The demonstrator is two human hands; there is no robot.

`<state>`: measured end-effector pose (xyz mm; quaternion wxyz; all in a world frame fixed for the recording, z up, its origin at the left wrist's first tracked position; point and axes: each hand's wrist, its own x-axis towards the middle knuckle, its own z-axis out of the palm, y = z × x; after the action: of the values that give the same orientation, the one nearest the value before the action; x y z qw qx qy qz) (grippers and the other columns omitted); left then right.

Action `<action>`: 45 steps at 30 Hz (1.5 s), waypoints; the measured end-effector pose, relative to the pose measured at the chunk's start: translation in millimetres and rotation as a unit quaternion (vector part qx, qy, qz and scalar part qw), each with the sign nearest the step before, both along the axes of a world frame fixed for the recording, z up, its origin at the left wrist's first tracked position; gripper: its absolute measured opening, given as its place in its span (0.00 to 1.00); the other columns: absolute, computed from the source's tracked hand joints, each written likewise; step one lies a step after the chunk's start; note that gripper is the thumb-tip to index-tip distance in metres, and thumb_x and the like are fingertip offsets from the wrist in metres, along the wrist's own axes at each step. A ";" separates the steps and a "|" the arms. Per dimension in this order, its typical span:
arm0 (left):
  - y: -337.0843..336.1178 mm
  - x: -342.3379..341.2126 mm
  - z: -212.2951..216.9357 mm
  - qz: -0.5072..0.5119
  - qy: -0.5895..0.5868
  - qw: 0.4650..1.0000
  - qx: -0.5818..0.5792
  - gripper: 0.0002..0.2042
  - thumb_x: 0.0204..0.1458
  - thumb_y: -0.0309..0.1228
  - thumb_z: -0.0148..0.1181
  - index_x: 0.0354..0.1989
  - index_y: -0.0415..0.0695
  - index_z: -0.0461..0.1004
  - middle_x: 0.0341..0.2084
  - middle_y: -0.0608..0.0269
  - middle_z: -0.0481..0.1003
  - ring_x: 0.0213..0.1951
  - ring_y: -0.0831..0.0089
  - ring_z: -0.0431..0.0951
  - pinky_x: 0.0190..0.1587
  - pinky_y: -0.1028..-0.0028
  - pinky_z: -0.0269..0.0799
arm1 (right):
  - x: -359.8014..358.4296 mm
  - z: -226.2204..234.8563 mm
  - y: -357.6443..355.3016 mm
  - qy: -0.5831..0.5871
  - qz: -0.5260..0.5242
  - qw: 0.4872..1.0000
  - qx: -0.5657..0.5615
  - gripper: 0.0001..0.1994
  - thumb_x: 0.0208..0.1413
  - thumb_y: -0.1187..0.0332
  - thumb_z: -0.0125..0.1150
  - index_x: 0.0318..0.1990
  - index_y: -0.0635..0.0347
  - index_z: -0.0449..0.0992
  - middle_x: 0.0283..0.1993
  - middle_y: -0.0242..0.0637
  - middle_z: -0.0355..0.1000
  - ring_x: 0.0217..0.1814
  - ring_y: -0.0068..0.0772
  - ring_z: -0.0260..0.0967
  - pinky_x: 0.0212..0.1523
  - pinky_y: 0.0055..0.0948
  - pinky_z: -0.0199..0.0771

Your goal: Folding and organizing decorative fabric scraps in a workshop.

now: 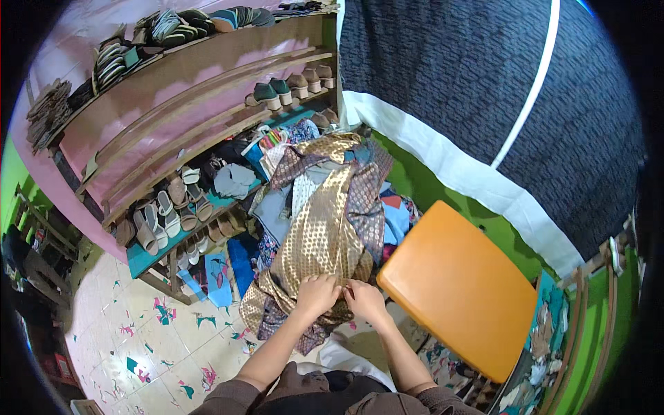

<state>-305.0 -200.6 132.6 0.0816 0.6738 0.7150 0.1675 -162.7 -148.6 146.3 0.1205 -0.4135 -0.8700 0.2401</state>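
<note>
A large gold patterned cloth (pixel 315 228) with a dark purple reverse lies draped over a heap of fabric and hangs down in front of me. My left hand (pixel 319 294) is closed on the cloth's near part, its fingers curled into the folds. Close beside it, my right hand (pixel 364 301) pinches the same cloth, the two hands nearly touching. The fingertips are partly hidden in the fabric. Grey and patterned fabrics (pixel 271 211) show from under the gold cloth.
An orange table top (pixel 460 287) stands at the right. On the left, a wooden rack (pixel 200 90) holds sandals (pixel 158 220), heeled shoes (pixel 277 91) and stacked soles (pixel 183 28). Coloured scraps (pixel 164 311) litter the tiled floor. A dark curtain (pixel 443 76) hangs behind; fabric offcuts (pixel 546 332) lie at far right.
</note>
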 end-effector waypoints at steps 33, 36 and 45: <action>346.9 -168.6 -140.6 0.119 -0.084 0.973 -0.177 0.31 0.47 0.44 0.53 0.54 0.37 0.54 0.44 0.47 0.65 0.47 0.56 0.66 0.48 0.58 0.59 | -124.9 -164.7 305.7 -0.127 -0.356 0.925 0.036 0.42 0.37 0.61 0.63 0.60 0.60 0.47 0.58 0.60 0.47 0.59 0.58 0.48 0.55 0.44 0.53; 340.3 -161.9 -140.5 0.082 -0.131 0.975 -0.162 0.21 0.50 0.43 0.49 0.41 0.36 0.65 0.26 0.49 0.72 0.32 0.55 0.73 0.38 0.62 0.67 | -92.6 -189.7 312.2 -0.107 -0.345 0.933 -0.009 0.34 0.40 0.66 0.60 0.57 0.63 0.55 0.55 0.58 0.55 0.55 0.58 0.54 0.51 0.40 0.59; 266.7 -155.4 -142.9 0.032 -0.326 0.934 -0.143 0.19 0.51 0.44 0.48 0.30 0.36 0.66 0.26 0.45 0.70 0.31 0.51 0.70 0.34 0.63 0.64 | -65.6 -152.5 303.7 0.290 -0.361 0.875 -0.141 0.11 0.53 0.69 0.44 0.41 0.64 0.68 0.30 0.42 0.66 0.30 0.32 0.60 0.33 0.28 0.60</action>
<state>-460.4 66.2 -10.3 0.3998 0.5408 0.6865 0.2765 -228.3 155.1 -6.3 0.3858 -0.6232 -0.5432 0.4096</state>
